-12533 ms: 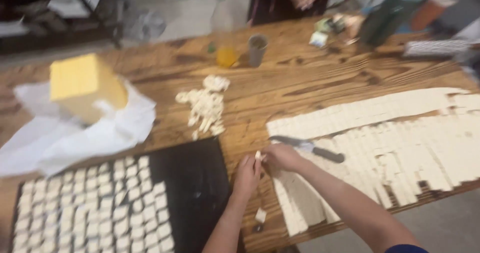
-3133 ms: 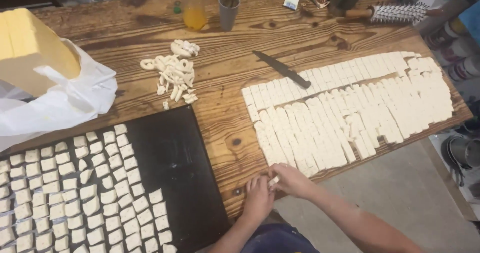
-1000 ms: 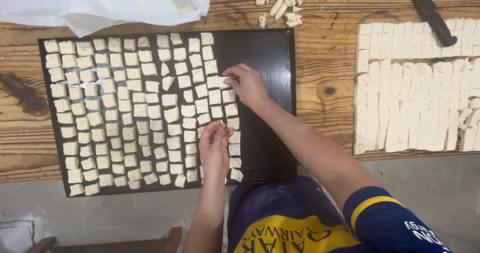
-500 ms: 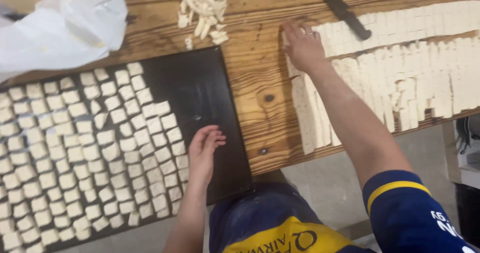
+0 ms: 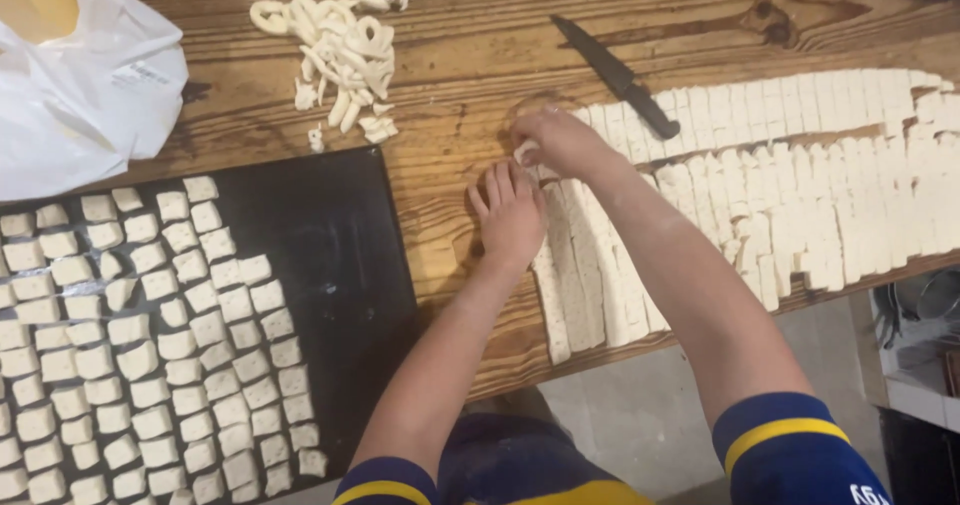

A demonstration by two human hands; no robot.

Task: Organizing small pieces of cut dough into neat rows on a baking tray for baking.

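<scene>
At the desk's near edge, the left hand (image 5: 512,215) lies flat and open, steadying pale scored dough strips (image 5: 585,265) while the right hand (image 5: 562,143) pinches a small white dough piece (image 5: 524,152) free.

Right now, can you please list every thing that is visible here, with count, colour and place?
Wooden table: one, brown, under everything.
Black tray: one, at lower left.
Dough squares: many, cream, in rows on the tray.
Cut dough sheet: one, cream, sliced in strips, on the right.
Dough scraps: one pile, cream, top centre.
Knife: one, black, above the sheet.
Plastic bag: one, white, top left, with something yellow inside.
Left hand: flat at the sheet's left edge.
Right hand: pinching a piece at the sheet's top left corner.
</scene>
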